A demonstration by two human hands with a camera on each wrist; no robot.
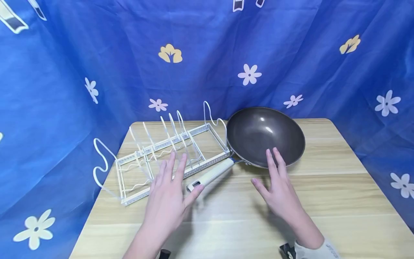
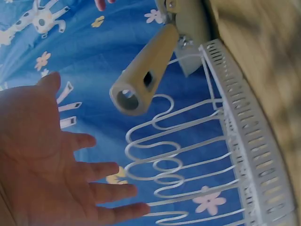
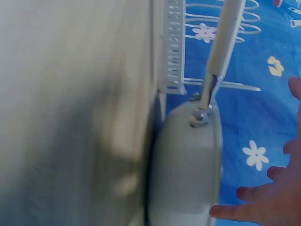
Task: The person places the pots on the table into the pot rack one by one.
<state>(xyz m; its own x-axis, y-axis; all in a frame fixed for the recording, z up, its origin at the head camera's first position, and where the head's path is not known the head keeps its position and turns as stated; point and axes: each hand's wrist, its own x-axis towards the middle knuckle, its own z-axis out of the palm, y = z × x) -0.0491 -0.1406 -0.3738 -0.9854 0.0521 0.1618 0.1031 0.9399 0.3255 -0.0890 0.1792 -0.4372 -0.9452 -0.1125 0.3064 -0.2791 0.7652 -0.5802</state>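
Head view: left hand (image 1: 166, 201) up close, palm down, fingers spread, grasping nothing. Sits left of the pan (image 1: 263, 135) and on the person's side of it; thumb overlaps the tip of the pan's handle (image 1: 211, 175), contact unclear. Right hand (image 1: 281, 196), sleeve (image 1: 315, 251) at its wrist, is just on the person's side of the pan. Fingers extended, released; index and middle overlap the pan's near rim from here. Pan is on the table (image 1: 330, 201), hollow side up, handle running left and toward the person. White wire rack (image 1: 202, 166) left of the pan, loops upright, near right corner right by the handle's root; can't tell if they touch. Blue cloth (image 1: 207, 79) with flowers hangs behind the pan.

Left wrist: palm and loose fingers, clear of the handle. Handle end with its hole faces this camera; pan beyond it, partly cut off by the frame edge. Rack rail passes beside the pan.

Right wrist: pan side-on, outer wall light, handle bolted at the rim. Right fingertips at the pan's rim, one overlapping it; can't confirm contact. No grip.
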